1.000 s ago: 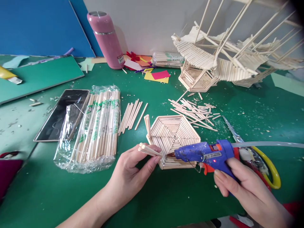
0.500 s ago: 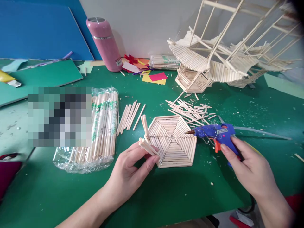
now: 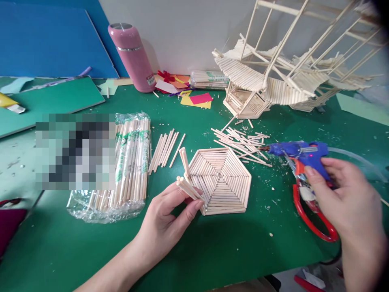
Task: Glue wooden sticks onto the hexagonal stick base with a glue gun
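Between the thumb and fingers of my left hand (image 3: 173, 215) is a short bundle of wooden sticks (image 3: 189, 188), standing tilted at the left corner of a flat polygonal panel (image 3: 225, 182) made of sticks. A second stick bundle (image 3: 184, 161) rises from the panel's upper left edge. My right hand (image 3: 346, 194) is closed around a blue hot glue gun (image 3: 299, 150) with an orange trigger, its nozzle pointing left above loose cut sticks (image 3: 243, 142). Beneath the gun lies a red-handled cutting tool (image 3: 319, 223), partly hidden by that hand.
Left of the panel lie a row of cut sticks (image 3: 165, 150) and a plastic pack of wrapped chopsticks (image 3: 130, 162). A pink thermos (image 3: 133, 61) stands behind. Coloured paper (image 3: 200, 98) lies near the wall. A large stick-built model (image 3: 267, 81) occupies the back right of the green table (image 3: 212, 251).
My right hand has carried the glue gun right and slightly up, away from the panel, uncovering the red-handled tool. My left hand stays on the stick bundle.
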Tool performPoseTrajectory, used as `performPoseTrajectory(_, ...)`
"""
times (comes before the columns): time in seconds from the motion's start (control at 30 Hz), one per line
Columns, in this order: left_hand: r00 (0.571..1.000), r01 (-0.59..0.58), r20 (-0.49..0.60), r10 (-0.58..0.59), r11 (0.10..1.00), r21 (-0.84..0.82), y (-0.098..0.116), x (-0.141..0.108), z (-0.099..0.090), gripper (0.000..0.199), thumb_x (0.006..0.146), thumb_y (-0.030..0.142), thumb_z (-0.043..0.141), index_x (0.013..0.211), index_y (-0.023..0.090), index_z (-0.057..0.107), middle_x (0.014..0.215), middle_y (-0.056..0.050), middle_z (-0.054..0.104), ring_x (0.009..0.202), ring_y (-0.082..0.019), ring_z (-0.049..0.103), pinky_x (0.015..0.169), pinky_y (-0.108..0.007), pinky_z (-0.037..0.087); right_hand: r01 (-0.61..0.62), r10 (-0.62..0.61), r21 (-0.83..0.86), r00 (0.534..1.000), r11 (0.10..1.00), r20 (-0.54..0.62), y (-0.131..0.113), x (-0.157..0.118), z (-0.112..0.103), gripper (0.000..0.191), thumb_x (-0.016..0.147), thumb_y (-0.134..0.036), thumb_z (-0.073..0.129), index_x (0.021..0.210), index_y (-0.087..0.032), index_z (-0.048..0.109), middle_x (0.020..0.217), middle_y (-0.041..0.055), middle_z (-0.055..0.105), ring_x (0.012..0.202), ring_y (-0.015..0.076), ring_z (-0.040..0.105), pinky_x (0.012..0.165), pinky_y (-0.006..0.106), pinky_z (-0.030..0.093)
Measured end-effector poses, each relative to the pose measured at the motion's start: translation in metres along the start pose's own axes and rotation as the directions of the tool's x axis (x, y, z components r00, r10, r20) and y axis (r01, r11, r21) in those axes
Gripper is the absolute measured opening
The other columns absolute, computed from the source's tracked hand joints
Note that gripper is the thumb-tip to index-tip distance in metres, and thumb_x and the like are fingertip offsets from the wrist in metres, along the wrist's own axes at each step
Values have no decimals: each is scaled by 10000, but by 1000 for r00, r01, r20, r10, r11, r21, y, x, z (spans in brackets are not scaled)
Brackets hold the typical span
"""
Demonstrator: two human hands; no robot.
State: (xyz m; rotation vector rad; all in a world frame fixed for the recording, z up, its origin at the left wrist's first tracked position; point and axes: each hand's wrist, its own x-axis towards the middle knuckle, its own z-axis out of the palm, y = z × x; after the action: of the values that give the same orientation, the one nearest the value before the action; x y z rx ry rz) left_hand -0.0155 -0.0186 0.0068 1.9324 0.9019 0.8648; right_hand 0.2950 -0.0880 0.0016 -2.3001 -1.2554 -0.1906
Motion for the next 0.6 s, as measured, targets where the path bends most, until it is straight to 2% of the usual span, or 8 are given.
performPoseTrajectory(0.07,1000,0,7,0,1000,-8,0,0,0,139,770,63,561,832,164,633,818,-22,655,748,-130,596,671,-203,472,-16,12,-82,999,996,-52,14,15,2,446,767,-450,538,1109,-163,554,962,123,661,795,237,635,678,300,472)
performPoseTrajectory(0.13,1000,6,13,-6,1000,-9,0,0,0,134,772,63,560,826,165,629,811,-16,646,733,-120,588,653,-193,471,-32,30,-108,999,994,-24,31,30,8,434,764,-451,533,1076,-154,586,940,128,671,815,241,634,685,300,469)
performPoseTrajectory(0.27,1000,10,13,-10,1000,1,-1,0,0,124,779,69,556,829,160,625,801,-9,632,724,-108,575,652,-184,463,-141,146,-139,989,980,25,66,54,26,379,731,-413,557,1018,-173,619,879,110,686,747,238,634,662,322,468)
performPoseTrajectory(0.37,1000,5,12,-5,1000,6,-2,0,1,117,780,68,554,827,153,620,801,-11,626,731,-107,570,664,-184,457,-157,165,-151,985,976,42,76,63,30,337,720,-374,571,982,-171,636,837,102,685,692,227,622,635,323,464)
performPoseTrajectory(0.43,1000,1,22,-1,1000,5,-2,-1,2,117,782,67,552,831,153,615,803,-12,623,736,-108,566,668,-188,457,-129,135,-172,991,977,21,69,64,27,344,704,-350,595,983,-154,639,859,123,675,697,230,612,624,330,455)
performPoseTrajectory(0.5,999,-12,39,12,1000,7,-2,-1,2,129,785,61,545,843,156,611,807,-11,621,745,-111,562,671,-194,457,-59,48,-147,996,987,-81,48,57,19,407,684,-328,626,1042,-134,616,932,152,649,743,236,601,609,332,443)
performPoseTrajectory(0.57,998,-40,53,39,999,19,-2,-1,2,153,781,53,549,867,165,608,818,-8,620,757,-114,556,682,-203,453,51,-34,79,979,996,-203,15,41,10,399,725,-306,612,1096,-162,593,937,125,636,744,195,592,570,284,439)
performPoseTrajectory(0.6,997,-57,59,55,998,28,-1,0,2,168,777,50,555,882,171,607,826,-6,619,764,-116,552,691,-208,450,93,-51,221,981,971,-189,-5,31,6,343,772,-298,576,1095,-186,595,870,89,639,689,159,580,584,268,440)
